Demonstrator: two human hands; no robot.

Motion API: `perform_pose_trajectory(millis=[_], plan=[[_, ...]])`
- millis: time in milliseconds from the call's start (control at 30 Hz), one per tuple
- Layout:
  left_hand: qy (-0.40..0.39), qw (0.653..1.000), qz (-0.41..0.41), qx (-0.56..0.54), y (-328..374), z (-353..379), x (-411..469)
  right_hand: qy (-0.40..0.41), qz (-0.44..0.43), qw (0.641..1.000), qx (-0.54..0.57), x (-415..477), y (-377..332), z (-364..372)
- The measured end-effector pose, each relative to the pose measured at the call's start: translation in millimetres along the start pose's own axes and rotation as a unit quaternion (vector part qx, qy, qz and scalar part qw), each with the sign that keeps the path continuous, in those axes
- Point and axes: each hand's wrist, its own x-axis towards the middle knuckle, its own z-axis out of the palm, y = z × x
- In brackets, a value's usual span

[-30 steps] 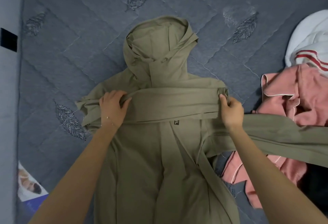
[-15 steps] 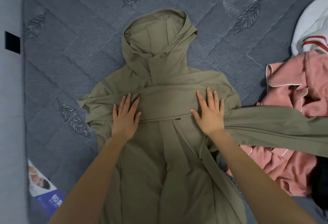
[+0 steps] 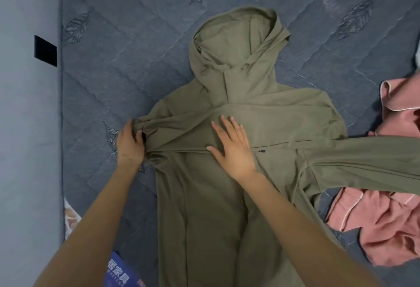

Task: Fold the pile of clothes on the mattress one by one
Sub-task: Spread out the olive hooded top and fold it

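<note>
An olive-green hooded top (image 3: 216, 195) lies spread flat on the grey quilted mattress (image 3: 136, 70), hood pointing away from me. One sleeve is folded across the chest. My left hand (image 3: 130, 144) grips the bunched sleeve end at the garment's left edge. With straight fingers, my right hand (image 3: 231, 148) presses flat on the folded sleeve at the chest. The other sleeve (image 3: 363, 166) stretches out to the right over a pink garment (image 3: 391, 225).
Crumpled pink clothes lie at the right edge of the mattress. A light wall with a black plate (image 3: 45, 50) runs along the left. A printed label (image 3: 118, 270) sits at the mattress's lower left corner.
My left hand slid left from the chest to the sleeve end and took hold of it. My right hand moved left to the middle of the chest, staying flat.
</note>
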Motion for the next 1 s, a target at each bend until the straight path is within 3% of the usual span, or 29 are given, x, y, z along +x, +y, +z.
perform_pose_trajectory(millis=[100, 233, 400, 600, 767, 867, 1000], plan=[[-0.015, 0.999, -0.033, -0.012, -16.9, 0.0, 14.3, -0.012, -0.025, 1.000, -0.001, 21.8, -25.5, 10.8], [-0.018, 0.980, -0.079, -0.183, -22.5, -2.7, 23.0, -0.018, -0.049, 0.999, 0.009, 50.7, -55.4, 19.5], [-0.009, 0.930, -0.015, -0.367, -24.2, -17.4, 23.4, -0.014, -0.051, 0.998, 0.037, 84.6, -87.3, 25.7], [-0.055, 0.894, 0.070, -0.440, -18.1, -21.8, 21.2, -0.074, -0.065, 0.992, 0.080, 116.2, -125.2, 46.6], [-0.031, 0.864, -0.093, -0.495, -26.7, -8.5, 1.9, -0.106, -0.066, 0.992, -0.019, 135.8, -130.6, 54.2], [-0.063, 0.874, -0.118, -0.467, -37.3, 6.0, -17.6, -0.070, -0.047, 0.996, 0.034, 141.0, -131.6, 54.5], [-0.094, 0.916, -0.078, -0.383, -47.4, 16.1, -30.1, -0.032, 0.010, 0.992, 0.121, 147.7, -134.4, 55.4]])
